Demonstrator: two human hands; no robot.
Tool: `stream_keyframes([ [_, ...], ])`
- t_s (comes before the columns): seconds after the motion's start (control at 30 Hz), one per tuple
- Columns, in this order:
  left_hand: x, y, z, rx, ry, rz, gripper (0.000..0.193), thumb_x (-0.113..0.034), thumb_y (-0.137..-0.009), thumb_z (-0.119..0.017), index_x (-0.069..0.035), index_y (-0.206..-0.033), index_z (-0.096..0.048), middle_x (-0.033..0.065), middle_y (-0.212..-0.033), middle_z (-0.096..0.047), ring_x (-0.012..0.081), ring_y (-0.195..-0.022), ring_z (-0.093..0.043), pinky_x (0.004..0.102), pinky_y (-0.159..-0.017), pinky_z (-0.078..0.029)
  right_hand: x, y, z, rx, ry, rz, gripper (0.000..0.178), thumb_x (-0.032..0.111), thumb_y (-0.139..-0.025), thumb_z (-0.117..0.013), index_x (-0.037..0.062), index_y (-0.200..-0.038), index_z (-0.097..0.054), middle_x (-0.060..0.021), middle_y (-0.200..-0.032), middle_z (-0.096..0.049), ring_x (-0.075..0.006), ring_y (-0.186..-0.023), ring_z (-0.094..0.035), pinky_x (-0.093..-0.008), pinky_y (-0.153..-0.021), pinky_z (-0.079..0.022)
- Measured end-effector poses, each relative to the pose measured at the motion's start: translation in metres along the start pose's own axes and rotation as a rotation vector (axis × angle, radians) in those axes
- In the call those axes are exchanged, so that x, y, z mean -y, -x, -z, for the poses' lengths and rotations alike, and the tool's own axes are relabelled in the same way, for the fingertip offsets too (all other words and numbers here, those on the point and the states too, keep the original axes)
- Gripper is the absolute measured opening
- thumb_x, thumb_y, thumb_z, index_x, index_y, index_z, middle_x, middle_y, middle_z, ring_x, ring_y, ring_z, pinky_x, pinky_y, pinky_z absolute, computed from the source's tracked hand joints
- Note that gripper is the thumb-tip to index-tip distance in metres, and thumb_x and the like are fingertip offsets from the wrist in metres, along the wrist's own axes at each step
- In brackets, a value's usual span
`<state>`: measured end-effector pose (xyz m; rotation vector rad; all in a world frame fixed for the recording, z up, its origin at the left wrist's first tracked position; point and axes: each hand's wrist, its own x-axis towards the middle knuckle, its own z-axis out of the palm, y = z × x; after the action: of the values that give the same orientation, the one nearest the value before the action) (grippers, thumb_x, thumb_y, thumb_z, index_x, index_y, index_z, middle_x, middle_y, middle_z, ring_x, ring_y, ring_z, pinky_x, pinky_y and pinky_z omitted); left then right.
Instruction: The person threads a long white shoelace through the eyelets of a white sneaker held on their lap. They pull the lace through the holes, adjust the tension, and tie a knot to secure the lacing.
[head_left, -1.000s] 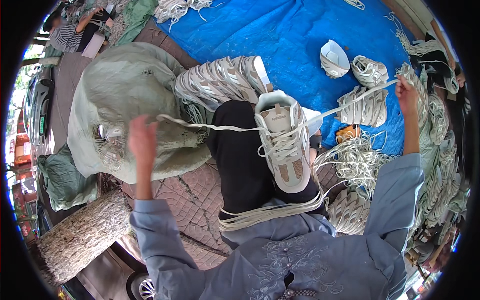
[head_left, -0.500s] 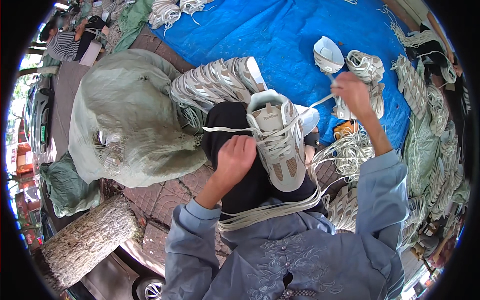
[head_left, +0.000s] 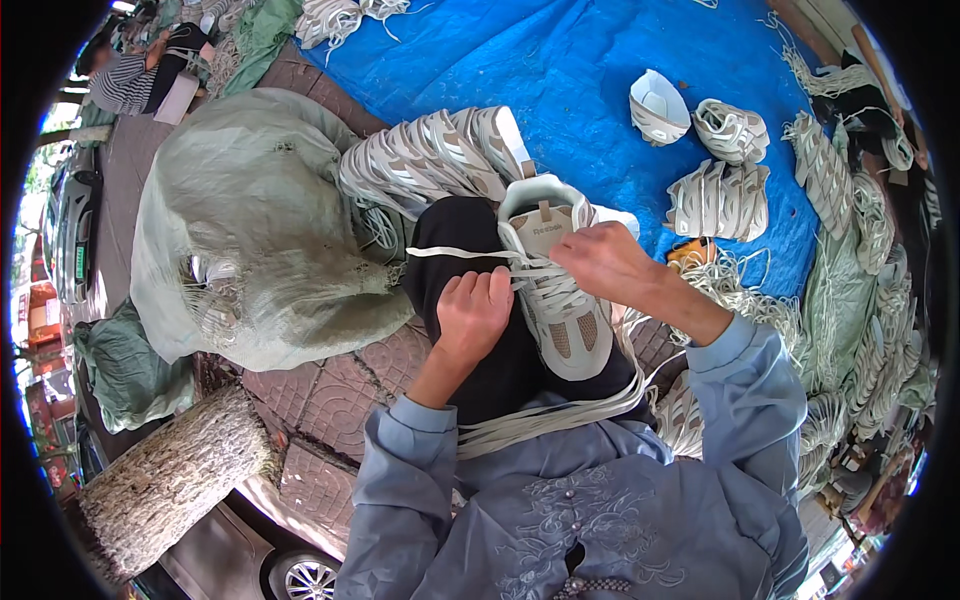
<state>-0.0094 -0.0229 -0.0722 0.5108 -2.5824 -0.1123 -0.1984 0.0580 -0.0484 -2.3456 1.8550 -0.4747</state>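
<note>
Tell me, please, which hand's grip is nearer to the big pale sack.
Left. The left hand's grip is right of the sack, apart; the right hand's grip is farther right, at the sneaker.

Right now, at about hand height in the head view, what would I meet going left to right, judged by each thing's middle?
Parked dark car, large grey-green sack, left hand, beige-and-white shoe, right hand, tangled pale laces, stacked shoe parts.
</note>
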Motion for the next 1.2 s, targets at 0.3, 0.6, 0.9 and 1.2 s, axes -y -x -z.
stream_keyframes([
  [0.3,-0.014,-0.003,-0.010,0.079,-0.025,-0.046,0.013,-0.005,-0.060,-0.058,-0.008,-0.065,-0.046,0.0017,-0.052,-0.039,0.0162,-0.049,-0.044,0.0291,-0.045,-0.034,-0.063,0.027,0.026,-0.217,0.118,-0.032,0.010,0.002,-0.056,-0.054,0.0068,-0.062,-0.048,-0.0065,-0.058,-0.046,-0.0222,-0.052,-0.052,-0.0337,-0.047,-0.043],
  [0.6,-0.013,-0.029,0.000,-0.025,0.132,-0.071,0.023,-0.007,-0.062,-0.057,-0.004,-0.085,-0.056,0.0055,-0.079,-0.051,0.0183,-0.063,-0.051,0.0289,-0.056,-0.044,-0.076,0.025,0.012,-0.182,0.117,-0.195,0.017,0.001,-0.057,-0.057,0.0086,-0.073,-0.059,-0.0053,-0.063,-0.053,-0.0223,-0.062,-0.055,-0.0331,-0.053,-0.046],
  [0.9,-0.004,-0.048,0.002,0.294,0.088,-0.188,0.010,-0.002,-0.064,-0.056,-0.001,-0.073,-0.051,0.0091,-0.090,-0.053,0.0215,-0.065,-0.055,0.0313,-0.053,-0.047,-0.009,0.023,-0.001,-0.130,0.086,0.158,0.007,0.012,-0.054,-0.058,0.0099,-0.059,-0.053,-0.0012,-0.060,-0.044,-0.0167,-0.060,-0.049,-0.0276,-0.050,-0.042],
  [1.2,0.021,-0.060,0.010,0.300,0.274,-0.026,0.011,0.001,-0.067,-0.055,-0.004,-0.071,-0.046,0.0098,-0.065,-0.050,0.0268,-0.056,-0.053,0.0347,-0.048,-0.043,-0.004,0.026,-0.014,-0.543,0.039,0.043,0.014,0.005,-0.052,-0.059,0.0066,-0.061,-0.049,-0.0034,-0.059,-0.043,-0.0176,-0.054,-0.048,-0.0280,-0.046,-0.039],
])
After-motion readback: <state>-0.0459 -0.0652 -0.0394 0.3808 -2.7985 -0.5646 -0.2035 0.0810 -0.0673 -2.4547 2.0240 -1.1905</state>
